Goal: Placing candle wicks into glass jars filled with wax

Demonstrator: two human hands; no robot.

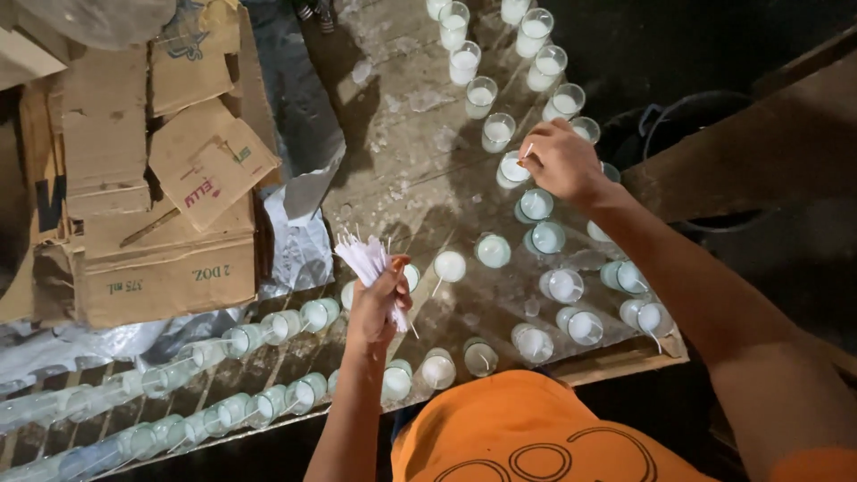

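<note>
Dim light falls over a rough, wax-spattered wooden tabletop [402,134] crowded with small clear glasses of white wax [493,250], set in rows that run from the far right down to the near left. My left hand [379,303] is near me, at the middle of the table, its fingers curled tight around a bundle of thin white wicks [366,259] that fans out above my fist toward the far left. My right hand [558,161] reaches farther out to the right, thumb and forefinger pinched on a single wick [527,151] whose tip pokes out to the left, just over the rim of one wax-filled glass [511,170]; the other fingers are folded in. Some nearer glasses already have a wick standing or leaning in the wax. On the far left lie flattened brown cardboard boxes [161,178] on a crinkled sheet of grey plastic [299,250]. A dark bucket [705,134] sits off the table's right edge, and my orange shirt [518,428] fills the near bottom.
</note>
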